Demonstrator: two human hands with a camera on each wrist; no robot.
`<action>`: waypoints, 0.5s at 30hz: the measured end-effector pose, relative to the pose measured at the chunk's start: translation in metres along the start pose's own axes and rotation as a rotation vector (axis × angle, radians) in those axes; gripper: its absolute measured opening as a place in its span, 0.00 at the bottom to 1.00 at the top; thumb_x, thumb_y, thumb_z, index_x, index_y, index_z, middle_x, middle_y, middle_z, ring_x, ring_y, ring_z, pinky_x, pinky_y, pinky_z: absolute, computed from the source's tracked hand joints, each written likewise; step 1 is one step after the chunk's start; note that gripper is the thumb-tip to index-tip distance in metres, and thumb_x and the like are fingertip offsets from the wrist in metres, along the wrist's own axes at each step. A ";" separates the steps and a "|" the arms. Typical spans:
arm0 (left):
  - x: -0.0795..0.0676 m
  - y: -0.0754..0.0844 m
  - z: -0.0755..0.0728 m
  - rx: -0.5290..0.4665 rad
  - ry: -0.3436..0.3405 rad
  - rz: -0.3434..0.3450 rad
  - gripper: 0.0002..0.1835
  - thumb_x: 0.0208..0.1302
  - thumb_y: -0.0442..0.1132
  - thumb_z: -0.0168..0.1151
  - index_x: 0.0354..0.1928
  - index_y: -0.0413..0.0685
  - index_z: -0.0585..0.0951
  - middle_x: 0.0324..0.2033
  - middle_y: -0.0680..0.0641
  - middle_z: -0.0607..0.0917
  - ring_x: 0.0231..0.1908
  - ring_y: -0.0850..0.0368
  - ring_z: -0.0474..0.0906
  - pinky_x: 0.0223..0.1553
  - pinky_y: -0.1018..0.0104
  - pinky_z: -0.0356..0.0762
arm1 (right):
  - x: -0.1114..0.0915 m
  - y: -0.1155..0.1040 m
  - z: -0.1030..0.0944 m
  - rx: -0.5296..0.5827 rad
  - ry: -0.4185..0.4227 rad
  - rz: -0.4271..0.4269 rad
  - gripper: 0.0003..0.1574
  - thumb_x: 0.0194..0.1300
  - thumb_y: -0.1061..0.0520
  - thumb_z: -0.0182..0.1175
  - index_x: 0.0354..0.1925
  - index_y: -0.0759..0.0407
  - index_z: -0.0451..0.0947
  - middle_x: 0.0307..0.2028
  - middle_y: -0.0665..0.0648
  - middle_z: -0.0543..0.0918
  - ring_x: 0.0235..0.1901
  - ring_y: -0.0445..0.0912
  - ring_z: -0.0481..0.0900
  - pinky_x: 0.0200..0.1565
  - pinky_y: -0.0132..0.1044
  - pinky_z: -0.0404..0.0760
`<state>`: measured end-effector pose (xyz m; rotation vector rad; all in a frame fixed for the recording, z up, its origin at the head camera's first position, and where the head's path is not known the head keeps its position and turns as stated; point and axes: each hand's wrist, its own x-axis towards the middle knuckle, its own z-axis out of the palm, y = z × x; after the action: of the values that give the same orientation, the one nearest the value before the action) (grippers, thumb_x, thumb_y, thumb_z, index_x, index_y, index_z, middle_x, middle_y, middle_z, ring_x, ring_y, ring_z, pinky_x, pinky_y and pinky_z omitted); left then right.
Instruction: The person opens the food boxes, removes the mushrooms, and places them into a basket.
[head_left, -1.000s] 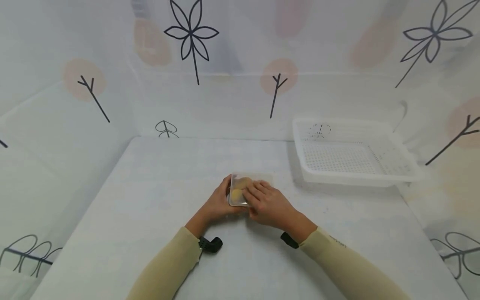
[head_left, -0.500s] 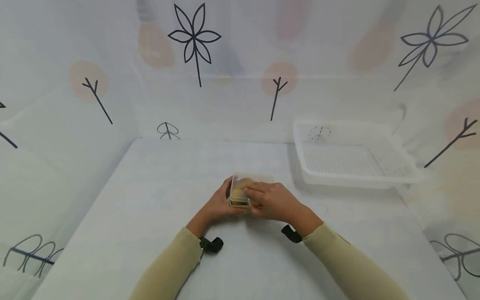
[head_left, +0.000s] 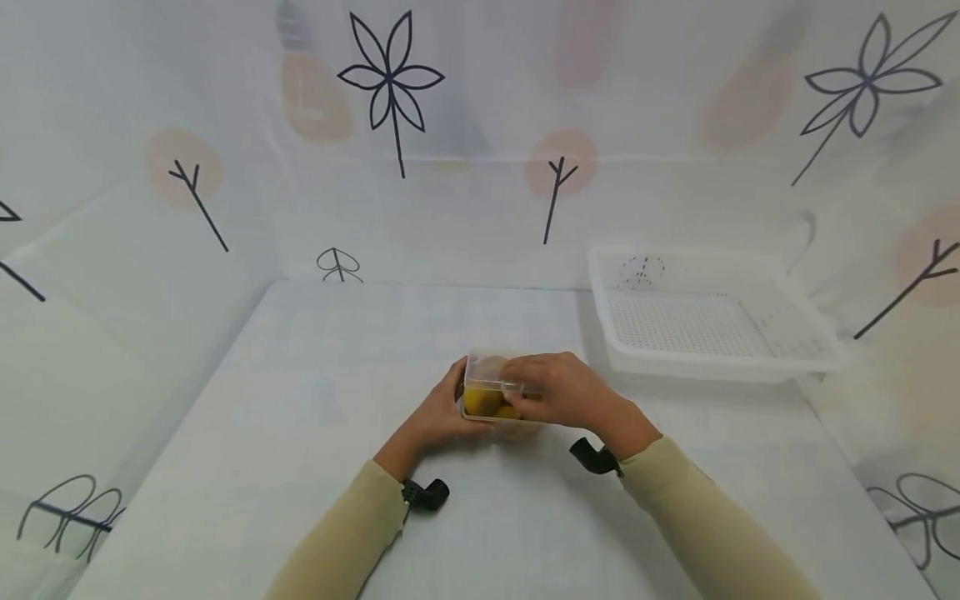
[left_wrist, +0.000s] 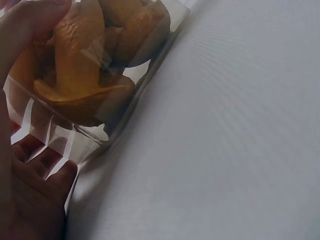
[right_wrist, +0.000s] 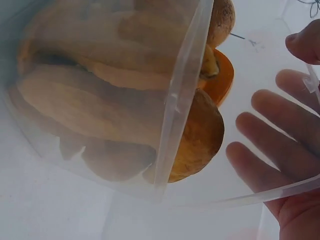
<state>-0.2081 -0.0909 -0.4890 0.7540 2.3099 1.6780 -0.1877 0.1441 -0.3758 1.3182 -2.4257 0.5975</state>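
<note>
A clear plastic container [head_left: 474,417] filled with yellow-brown mushrooms [head_left: 482,402] stands at the middle of the table. My left hand [head_left: 435,421] grips its left side; in the left wrist view the thumb lies at the top and fingers show through the wall. With thumb and fingers, my right hand [head_left: 566,390] pinches the front edge of the clear lid [head_left: 485,367], which is tilted up at the front. The right wrist view has mushrooms [right_wrist: 200,137] bulging past the container's rim [right_wrist: 172,107], with the lid's edge [right_wrist: 250,199] apart from it.
A white perforated plastic basket [head_left: 720,367] stands at the back right of the table [head_left: 300,350]. Patterned white cloth walls [head_left: 465,217] rise behind and at both sides. A black wrist camera [head_left: 426,495] sits on the left wrist, another [head_left: 592,457] on the right.
The lid's front edge has risen off the container, baring the mushrooms. My right hand has shifted up and right from lying over the lid to pinching its edge. The left hand keeps its grip.
</note>
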 end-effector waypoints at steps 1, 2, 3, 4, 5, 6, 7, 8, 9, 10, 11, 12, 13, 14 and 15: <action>0.000 0.000 0.000 -0.002 0.001 0.000 0.59 0.46 0.42 0.79 0.74 0.61 0.49 0.67 0.55 0.65 0.70 0.58 0.62 0.72 0.52 0.60 | 0.000 0.001 0.000 0.025 0.013 0.015 0.15 0.56 0.55 0.70 0.43 0.56 0.85 0.42 0.53 0.88 0.39 0.45 0.87 0.40 0.37 0.87; 0.000 0.000 0.000 -0.007 0.003 -0.001 0.59 0.46 0.41 0.79 0.74 0.61 0.49 0.67 0.54 0.66 0.70 0.57 0.62 0.72 0.52 0.60 | -0.001 0.003 0.000 0.046 0.026 0.031 0.16 0.56 0.55 0.71 0.43 0.57 0.85 0.42 0.53 0.88 0.40 0.45 0.87 0.40 0.37 0.87; 0.000 0.000 0.000 -0.008 0.007 -0.003 0.59 0.45 0.41 0.79 0.74 0.61 0.49 0.67 0.54 0.66 0.70 0.57 0.62 0.72 0.52 0.59 | -0.001 0.004 0.000 0.067 0.039 0.047 0.16 0.56 0.54 0.71 0.44 0.57 0.85 0.42 0.53 0.88 0.40 0.46 0.87 0.40 0.38 0.87; -0.001 0.000 0.000 -0.009 0.009 -0.007 0.59 0.45 0.41 0.79 0.74 0.61 0.50 0.67 0.54 0.66 0.70 0.57 0.62 0.72 0.52 0.59 | -0.002 0.005 0.000 0.088 0.054 0.061 0.17 0.55 0.54 0.72 0.44 0.58 0.85 0.42 0.54 0.88 0.40 0.46 0.87 0.41 0.38 0.87; -0.001 0.000 0.000 -0.008 0.011 -0.014 0.59 0.45 0.42 0.79 0.74 0.62 0.49 0.67 0.54 0.66 0.70 0.57 0.62 0.72 0.52 0.59 | -0.002 0.006 0.000 0.105 0.067 0.077 0.18 0.55 0.54 0.72 0.44 0.58 0.85 0.43 0.54 0.88 0.41 0.47 0.87 0.41 0.39 0.87; -0.001 0.000 0.000 -0.004 0.012 -0.019 0.59 0.45 0.43 0.79 0.74 0.62 0.49 0.67 0.54 0.66 0.70 0.57 0.61 0.73 0.52 0.58 | -0.002 0.007 -0.001 0.123 0.081 0.094 0.19 0.54 0.54 0.72 0.45 0.58 0.85 0.43 0.54 0.88 0.41 0.47 0.87 0.41 0.40 0.87; -0.001 0.001 0.000 0.005 0.012 -0.027 0.59 0.45 0.44 0.79 0.74 0.62 0.49 0.68 0.54 0.66 0.70 0.56 0.61 0.73 0.52 0.57 | -0.003 0.008 -0.001 0.133 0.092 0.110 0.19 0.55 0.54 0.72 0.45 0.58 0.85 0.43 0.54 0.88 0.42 0.48 0.87 0.41 0.40 0.87; -0.001 0.001 0.000 0.014 0.012 -0.035 0.59 0.45 0.46 0.79 0.74 0.62 0.49 0.68 0.55 0.66 0.71 0.56 0.61 0.73 0.52 0.56 | -0.003 0.009 -0.001 0.136 0.100 0.126 0.19 0.55 0.54 0.72 0.45 0.58 0.85 0.43 0.54 0.88 0.42 0.48 0.87 0.42 0.41 0.87; -0.001 0.001 0.000 0.026 0.013 -0.043 0.59 0.45 0.48 0.79 0.74 0.63 0.49 0.68 0.55 0.65 0.71 0.56 0.61 0.73 0.52 0.56 | -0.003 0.011 -0.001 0.134 0.108 0.143 0.18 0.55 0.54 0.71 0.46 0.58 0.85 0.44 0.54 0.88 0.43 0.48 0.87 0.42 0.41 0.87; -0.001 0.001 0.000 0.036 0.013 -0.049 0.59 0.45 0.49 0.79 0.74 0.63 0.49 0.68 0.55 0.65 0.71 0.56 0.61 0.73 0.52 0.56 | -0.003 0.013 -0.001 0.129 0.117 0.160 0.18 0.56 0.54 0.71 0.46 0.57 0.85 0.44 0.54 0.88 0.43 0.48 0.87 0.42 0.41 0.87; -0.001 0.001 0.000 0.046 0.014 -0.054 0.59 0.45 0.51 0.79 0.74 0.63 0.49 0.69 0.55 0.65 0.71 0.56 0.61 0.73 0.52 0.56 | -0.002 0.014 -0.002 0.121 0.126 0.181 0.18 0.56 0.53 0.71 0.46 0.57 0.85 0.43 0.54 0.88 0.43 0.48 0.87 0.42 0.42 0.87; -0.001 0.001 0.000 0.054 0.016 -0.055 0.59 0.44 0.52 0.79 0.74 0.63 0.49 0.69 0.55 0.65 0.71 0.56 0.61 0.73 0.52 0.56 | -0.002 0.017 -0.002 0.119 0.137 0.202 0.18 0.57 0.53 0.71 0.46 0.56 0.85 0.43 0.54 0.88 0.43 0.48 0.87 0.42 0.42 0.87; -0.001 0.001 0.000 0.059 0.016 -0.051 0.59 0.44 0.53 0.79 0.74 0.62 0.49 0.70 0.54 0.64 0.71 0.55 0.61 0.73 0.52 0.56 | -0.002 0.019 -0.002 0.118 0.148 0.222 0.18 0.57 0.52 0.70 0.46 0.56 0.85 0.43 0.54 0.88 0.43 0.49 0.87 0.42 0.42 0.87; -0.001 0.001 0.000 0.058 0.017 -0.042 0.60 0.44 0.53 0.79 0.74 0.61 0.49 0.70 0.53 0.64 0.71 0.55 0.60 0.73 0.51 0.57 | -0.001 0.021 -0.002 0.118 0.162 0.243 0.18 0.57 0.52 0.70 0.46 0.55 0.85 0.43 0.54 0.88 0.43 0.49 0.87 0.42 0.43 0.87; -0.001 0.002 0.000 0.058 0.016 -0.033 0.60 0.44 0.53 0.79 0.74 0.60 0.49 0.70 0.53 0.63 0.71 0.54 0.61 0.73 0.51 0.57 | -0.001 0.023 -0.002 0.121 0.175 0.270 0.18 0.57 0.51 0.70 0.46 0.55 0.85 0.43 0.54 0.88 0.43 0.49 0.86 0.42 0.44 0.87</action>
<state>-0.2069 -0.0907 -0.4877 0.7114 2.3771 1.6157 -0.2065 0.1572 -0.3795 0.9392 -2.4701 0.9029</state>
